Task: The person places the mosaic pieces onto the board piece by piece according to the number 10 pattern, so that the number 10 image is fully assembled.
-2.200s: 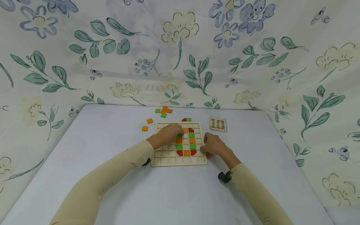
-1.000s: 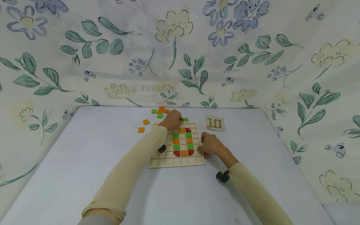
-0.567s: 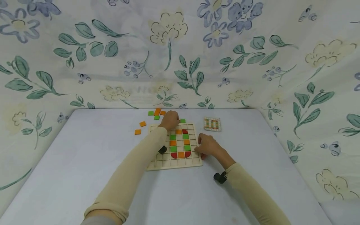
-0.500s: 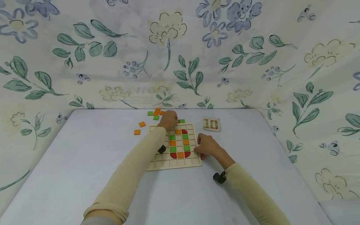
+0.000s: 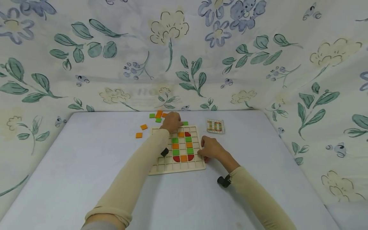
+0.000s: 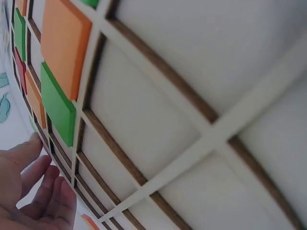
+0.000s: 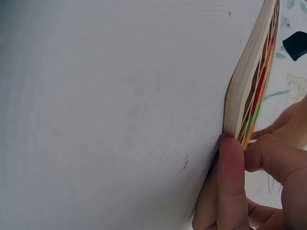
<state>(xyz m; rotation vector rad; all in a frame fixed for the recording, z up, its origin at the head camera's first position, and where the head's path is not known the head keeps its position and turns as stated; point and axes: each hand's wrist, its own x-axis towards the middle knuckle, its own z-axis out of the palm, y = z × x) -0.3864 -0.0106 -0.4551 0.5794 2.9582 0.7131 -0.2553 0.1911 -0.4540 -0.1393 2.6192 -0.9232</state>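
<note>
A pale wooden grid board lies on the table, with red, green and orange tiles forming a loop in its cells. My left hand reaches over its far edge, fingertips beside a green tile and over the place of a red rounded tile. In the left wrist view the left hand's fingers are bent at the board's far rim; whether they pinch the red tile I cannot tell. My right hand holds the board's right edge; in the right wrist view its fingers bend against the board corner.
Loose orange and green tiles lie at the back left of the white table. A small pattern card lies behind the board to the right. A floral cloth rises behind the table.
My left hand has moved from the tile loop to beyond the board's far edge, covering most of the red tile there, and stays there. A green tile shows where it was. The right hand keeps its place.
</note>
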